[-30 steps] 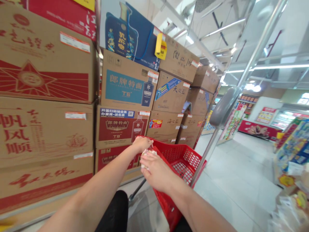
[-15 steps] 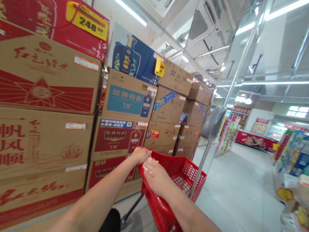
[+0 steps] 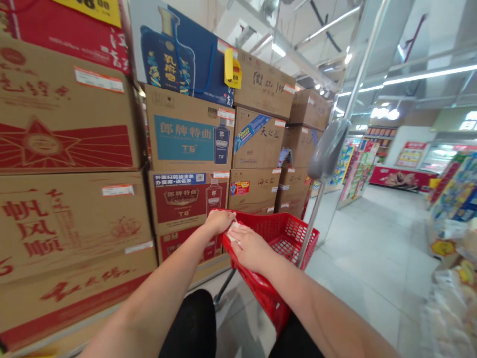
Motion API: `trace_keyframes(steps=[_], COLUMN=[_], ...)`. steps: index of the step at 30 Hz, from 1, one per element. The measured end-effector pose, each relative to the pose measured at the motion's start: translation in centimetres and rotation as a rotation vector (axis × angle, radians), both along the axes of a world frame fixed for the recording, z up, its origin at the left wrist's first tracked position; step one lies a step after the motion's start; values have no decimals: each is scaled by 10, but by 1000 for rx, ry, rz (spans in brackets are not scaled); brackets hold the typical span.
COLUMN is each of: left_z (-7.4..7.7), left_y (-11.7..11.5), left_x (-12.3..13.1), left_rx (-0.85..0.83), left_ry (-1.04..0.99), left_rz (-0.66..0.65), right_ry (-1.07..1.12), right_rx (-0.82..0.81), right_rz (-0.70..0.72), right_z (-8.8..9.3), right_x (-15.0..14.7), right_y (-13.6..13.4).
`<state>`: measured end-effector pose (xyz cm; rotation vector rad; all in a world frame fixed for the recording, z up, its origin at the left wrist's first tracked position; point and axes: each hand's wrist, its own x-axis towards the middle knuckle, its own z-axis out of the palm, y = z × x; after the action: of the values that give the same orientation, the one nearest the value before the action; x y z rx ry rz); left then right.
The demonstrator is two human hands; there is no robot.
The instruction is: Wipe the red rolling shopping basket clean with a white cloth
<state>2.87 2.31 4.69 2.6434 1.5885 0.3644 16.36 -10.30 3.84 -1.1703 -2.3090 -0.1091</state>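
1. Two bare hands meet at the near rim of a red plastic shopping basket (image 3: 283,233) in a supermarket aisle, seen from a head-worn camera looking forward and down.
2. Left hand (image 3: 219,221) sits on the basket's near left corner, fingers curled down over the rim; whether they clamp the rim itself cannot be told.
3. Right hand (image 3: 250,247) lies palm down on the same rim, just beside the left, its fingers closed over a crumpled white wad (image 3: 234,231) that shows between the two hands.
4. That white wad, paper or cloth by the look of it, rests against the rim's top edge, touching the right hand's fingertips and very near the left hand's knuckles.
5. Basket's mesh walls stand upright, and nothing can be made out on the part of its floor in view; a grey metal pole (image 3: 337,129) rises at a slant from its far side, carrying a padded grey grip (image 3: 327,149).
6. Stacked cardboard cartons (image 3: 74,149) printed with red and blue Chinese lettering fill the left of the frame, with white labels on their faces.
7. Yellow price tag (image 3: 232,74) hangs from a blue gift box (image 3: 179,54) on top of the stack.
8. Pale tiled floor (image 3: 365,258) runs off to the right towards shelves of bright goods (image 3: 450,199), blurred at the frame's edge.
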Motion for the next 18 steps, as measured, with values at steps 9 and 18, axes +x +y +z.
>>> trace_keyframes(steps=[9,18], left_z=[-6,-8], left_y=[7,10], left_x=[-4,-5], left_rx=[22,5], left_ry=[43,37], left_rz=[14,13], right_ry=[-5,4], right_rx=[44,38], right_rz=[-13,-50], right_z=[1,-1], right_x=[-6,-8], right_y=[-3,2])
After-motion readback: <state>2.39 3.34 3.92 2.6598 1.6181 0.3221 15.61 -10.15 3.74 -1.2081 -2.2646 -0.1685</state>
